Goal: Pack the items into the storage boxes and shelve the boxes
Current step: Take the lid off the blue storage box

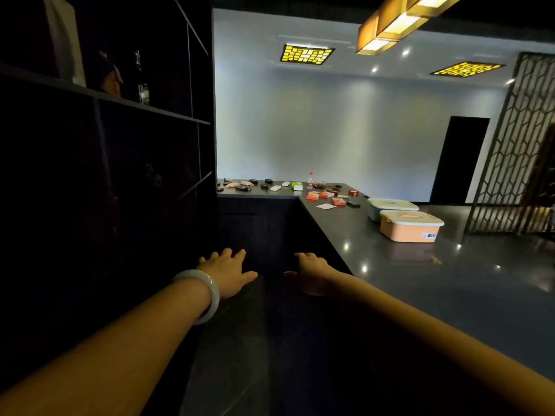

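A person's left hand (228,271), ringed at the wrist by a pale, translucent stone bangle (207,295), reaches forward with fingers spread and relaxed, holding nothing. The right hand (309,273) stretches out alongside it, also holding nothing; its fingers dip into shadow, so how far they curl cannot be told. Both hover over a dim gap between tall dark shelving (105,130) on the left and a glossy dark L-shaped counter (420,265) on the right.

The task's things lie well apart from both hands. A peach plastic storage box with a white handled lid (410,226) stands on the counter ahead and to the right, a grey-blue lidded storage box (390,207) just behind it. Farther off, small scattered items (324,195), among them orange cartons, dark pouches, white cases and a red-capped clear bottle (310,180), wait near the counter's far corner.

Both lids look closed, so packing seems not yet begun. The risks, as judged here: poor light near the shelving could cause a misjudged shelf edge, and the slick counter could let a loaded box slide when gripped.
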Action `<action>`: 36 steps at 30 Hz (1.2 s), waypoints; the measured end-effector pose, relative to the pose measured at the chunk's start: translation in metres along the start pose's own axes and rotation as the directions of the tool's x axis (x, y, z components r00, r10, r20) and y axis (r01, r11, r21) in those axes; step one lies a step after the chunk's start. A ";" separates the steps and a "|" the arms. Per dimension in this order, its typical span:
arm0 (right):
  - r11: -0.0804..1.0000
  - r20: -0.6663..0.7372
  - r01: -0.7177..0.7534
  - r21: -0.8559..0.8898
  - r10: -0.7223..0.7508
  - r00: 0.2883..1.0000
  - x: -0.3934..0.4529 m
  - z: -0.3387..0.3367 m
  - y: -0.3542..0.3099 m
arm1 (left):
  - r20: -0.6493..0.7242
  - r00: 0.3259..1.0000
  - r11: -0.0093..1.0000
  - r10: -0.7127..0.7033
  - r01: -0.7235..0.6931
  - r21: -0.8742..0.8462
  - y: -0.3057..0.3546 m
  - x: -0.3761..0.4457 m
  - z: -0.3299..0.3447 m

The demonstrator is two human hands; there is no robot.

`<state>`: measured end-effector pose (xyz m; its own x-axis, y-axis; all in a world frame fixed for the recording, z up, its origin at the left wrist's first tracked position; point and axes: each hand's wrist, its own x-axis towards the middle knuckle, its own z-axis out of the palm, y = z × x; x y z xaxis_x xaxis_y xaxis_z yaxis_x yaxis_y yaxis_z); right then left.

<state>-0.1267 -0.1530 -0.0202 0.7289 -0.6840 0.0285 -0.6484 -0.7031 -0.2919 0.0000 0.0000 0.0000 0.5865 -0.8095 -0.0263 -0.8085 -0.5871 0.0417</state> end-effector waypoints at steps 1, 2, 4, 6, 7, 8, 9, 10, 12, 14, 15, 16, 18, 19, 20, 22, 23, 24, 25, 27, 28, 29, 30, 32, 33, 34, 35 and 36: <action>1.000 0.012 0.001 -0.011 -0.001 1.000 0.005 0.002 0.001 | 0.013 1.000 1.000 0.005 -0.005 0.006 0.001 0.005 0.002; 1.000 0.012 0.003 -0.024 -0.003 1.000 0.012 0.005 0.004 | 0.020 1.000 1.000 0.007 -0.008 0.012 0.001 0.013 0.005; 0.999 0.024 -0.001 -0.038 0.002 1.000 0.025 0.010 0.010 | 0.041 0.999 1.000 0.011 -0.011 0.012 0.001 0.027 0.009; 0.999 0.039 -0.006 -0.044 0.008 0.999 0.044 0.017 0.014 | 0.066 0.998 1.000 0.016 -0.016 -0.001 0.004 0.046 0.016; 0.999 0.042 -0.003 -0.043 0.005 0.999 0.055 0.019 0.017 | 0.071 0.997 1.000 0.018 -0.018 -0.002 0.005 0.057 0.018; 0.999 0.048 -0.003 -0.049 0.006 0.999 0.065 0.019 0.020 | 0.087 0.996 1.000 0.018 -0.020 0.016 0.007 0.069 0.019; 0.999 0.051 -0.003 -0.045 0.006 0.999 0.076 0.019 0.023 | 0.089 0.996 1.000 0.014 -0.016 0.020 0.007 0.081 0.020; 0.999 0.054 0.004 -0.042 -0.002 0.999 0.090 0.019 0.028 | 0.089 0.996 1.000 0.013 -0.015 0.024 0.008 0.096 0.020; 0.998 0.054 0.042 -0.047 -0.039 0.998 0.120 0.016 0.036 | 0.086 0.996 0.999 0.012 -0.015 0.031 0.012 0.127 0.018; 0.998 0.058 0.054 -0.044 -0.052 0.997 0.153 0.012 0.046 | 0.091 0.996 1.000 0.015 -0.016 0.018 0.017 0.160 0.015; 0.998 0.062 0.053 -0.038 -0.051 0.997 0.171 0.011 0.051 | 0.093 0.995 1.000 0.020 -0.021 0.009 0.020 0.178 0.014; 0.998 0.069 0.049 -0.042 -0.046 0.997 0.189 0.010 0.057 | 0.101 0.995 1.000 0.020 -0.022 0.010 0.023 0.195 0.012; 0.997 0.089 0.047 -0.057 -0.042 0.995 0.226 0.009 0.067 | 0.097 0.995 1.000 0.020 -0.021 0.001 0.029 0.230 0.012; 0.997 0.100 0.048 -0.058 -0.042 0.994 0.240 0.008 0.071 | 0.097 0.995 1.000 0.021 -0.021 -0.003 0.031 0.244 0.012; 0.997 0.111 0.055 -0.054 -0.049 0.993 0.256 0.007 0.075 | 0.100 0.995 1.000 0.020 -0.020 -0.004 0.033 0.259 0.012; 0.996 0.127 0.082 -0.040 -0.076 0.989 0.291 0.008 0.082 | 0.100 0.995 1.000 0.018 -0.018 0.006 0.033 0.292 0.015; 0.995 0.141 0.094 -0.035 -0.089 0.986 0.308 0.009 0.085 | 0.108 0.994 1.000 0.012 -0.014 0.013 0.033 0.308 0.017; 0.994 0.155 0.100 -0.036 -0.093 0.983 0.320 0.010 0.087 | 0.119 0.993 1.000 0.008 -0.010 0.017 0.032 0.321 0.018; 0.994 0.166 0.102 -0.040 -0.094 0.982 0.337 0.013 0.089 | 0.125 0.992 1.000 0.009 -0.012 0.023 0.030 0.338 0.019; 0.994 0.181 0.100 -0.048 -0.090 0.979 0.368 0.018 0.093 | 0.133 0.991 0.999 0.016 -0.020 0.028 0.025 0.372 0.022; 0.994 0.188 0.096 -0.046 -0.086 0.978 0.386 0.020 0.094 | 0.133 0.991 0.999 0.019 -0.022 0.024 0.022 0.391 0.022; 0.995 0.193 0.088 -0.042 -0.079 0.978 0.400 0.021 0.095 | 0.131 0.991 0.999 0.022 -0.025 0.020 0.019 0.407 0.023; 0.996 0.195 0.077 -0.038 -0.068 0.979 0.419 0.023 0.094 | 0.127 0.991 0.999 0.032 -0.034 0.019 0.015 0.428 0.023; 0.998 0.184 0.046 -0.034 -0.039 0.982 0.457 0.026 0.095 | 0.119 0.992 0.998 0.050 -0.054 0.028 0.007 0.471 0.025; 0.999 0.179 0.030 -0.031 -0.024 0.984 0.477 0.027 0.097 | 0.114 0.991 0.997 0.063 -0.068 0.033 0.003 0.493 0.026; 1.000 0.173 0.013 -0.027 -0.008 0.985 0.494 0.028 0.098 | 0.109 0.991 0.996 0.075 -0.079 0.034 0.000 0.512 0.027; 1.000 0.164 -0.007 -0.018 0.010 0.986 0.514 0.029 0.099 | 0.106 0.990 0.995 0.092 -0.096 0.031 -0.004 0.536 0.027; 1.000 0.158 -0.030 -0.009 0.031 0.987 0.533 0.030 0.099 | 0.105 0.989 0.993 0.107 -0.111 0.030 -0.008 0.559 0.026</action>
<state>0.2047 -0.5816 -0.0629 0.7341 -0.6662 -0.1316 -0.6718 -0.6843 -0.2836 0.3331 -0.4475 -0.0412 0.4878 -0.8638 -0.1262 -0.8697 -0.4933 0.0147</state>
